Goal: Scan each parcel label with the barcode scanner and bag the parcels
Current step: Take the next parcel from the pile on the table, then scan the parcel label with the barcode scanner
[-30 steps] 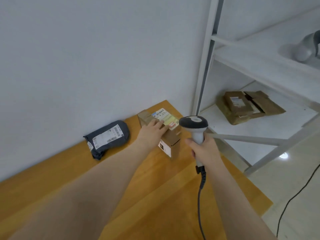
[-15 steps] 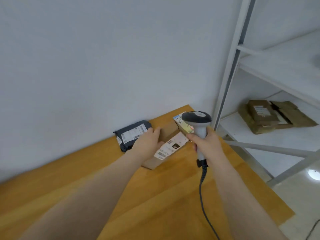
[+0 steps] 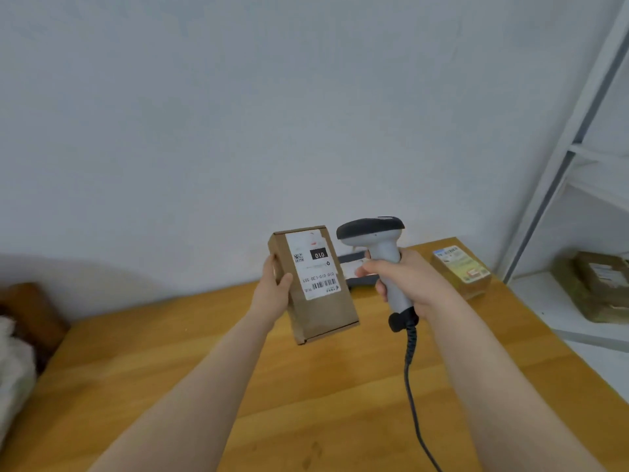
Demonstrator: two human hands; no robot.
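Observation:
My left hand [image 3: 274, 290] grips a flat brown cardboard parcel [image 3: 320, 308] by its left edge and holds it upright above the wooden table [image 3: 306, 396]. The parcel's white barcode label [image 3: 313, 264] faces me. My right hand [image 3: 405, 279] is wrapped round the handle of a grey barcode scanner [image 3: 374, 236], just right of the parcel. The scanner's dark cable [image 3: 410, 379] hangs down over the table. A dark grey mailer bag [image 3: 354, 272] lies behind my hands, mostly hidden. A second brown box [image 3: 461, 270] with a yellow-green label sits at the table's far right corner.
A white metal shelf rack [image 3: 558, 158] stands right of the table, with brown parcels [image 3: 595, 284] on its lower shelf. A dark brown object [image 3: 30, 311] and white material [image 3: 13, 366] sit at the left edge. A plain wall rises right behind the table.
My left hand lifted the flat parcel off the table and turned its label toward me. The scanner rose beside it. The view swung left, so the shelf shifted to the right edge.

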